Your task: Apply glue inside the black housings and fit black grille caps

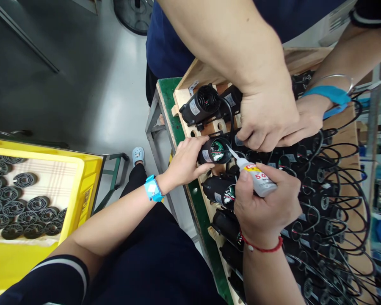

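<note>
My left hand (pixel 190 159), with a blue wrist strap, grips a black cylindrical housing (pixel 205 156) at the left edge of the wooden rack (pixel 218 126). The housing's open end faces right and shows a green circuit board with wires inside. In my right hand (pixel 268 205), which wears a red string bracelet, is a small white glue bottle (pixel 255 176) with a yellow and red label. Its pointed nozzle is at the rim of the housing's opening; whether it touches cannot be made out. Just below lies another open housing (pixel 220 189) with wires showing.
A co-worker's hands (pixel 269 114) work over the rack close above mine. Several black housings with looped cables (pixel 343 173) fill the right side. The rack stands on a green table (pixel 195 190). To the left, a yellow crate (pixel 78 182) holds several round black slotted discs (pixel 14 207).
</note>
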{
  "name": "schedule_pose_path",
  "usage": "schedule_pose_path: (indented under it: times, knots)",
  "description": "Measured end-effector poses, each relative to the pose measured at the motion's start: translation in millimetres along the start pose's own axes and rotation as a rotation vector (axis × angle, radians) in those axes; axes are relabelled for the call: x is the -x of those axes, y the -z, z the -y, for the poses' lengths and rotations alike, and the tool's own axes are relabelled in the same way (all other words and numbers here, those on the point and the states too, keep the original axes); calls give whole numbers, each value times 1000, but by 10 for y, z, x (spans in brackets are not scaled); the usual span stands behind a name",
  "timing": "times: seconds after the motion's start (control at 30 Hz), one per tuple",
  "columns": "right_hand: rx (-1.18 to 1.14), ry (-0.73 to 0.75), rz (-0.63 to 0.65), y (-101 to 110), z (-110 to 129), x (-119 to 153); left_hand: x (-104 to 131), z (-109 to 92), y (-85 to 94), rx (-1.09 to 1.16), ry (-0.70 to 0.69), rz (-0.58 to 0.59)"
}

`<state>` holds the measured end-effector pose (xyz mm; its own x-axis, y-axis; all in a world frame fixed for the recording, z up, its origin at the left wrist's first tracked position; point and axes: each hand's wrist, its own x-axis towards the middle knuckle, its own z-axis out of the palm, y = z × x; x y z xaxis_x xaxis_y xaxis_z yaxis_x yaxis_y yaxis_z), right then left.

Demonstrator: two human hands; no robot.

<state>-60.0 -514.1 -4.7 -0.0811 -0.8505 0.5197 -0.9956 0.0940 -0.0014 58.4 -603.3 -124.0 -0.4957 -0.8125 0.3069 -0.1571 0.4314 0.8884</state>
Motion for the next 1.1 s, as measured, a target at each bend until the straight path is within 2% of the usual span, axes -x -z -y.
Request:
schedule_pose_path:
  times: [0.13,0.63,1.1]
  knots:
    - [15,68,-76,-45,-13,-31,-3,-6,2,-11,7,3]
    - [25,30,-23,-16,30,-71,-2,-5,-8,-12,2,-7]
    - [13,-21,-34,-20,62,-111,7,-2,0,-18,-7,-6]
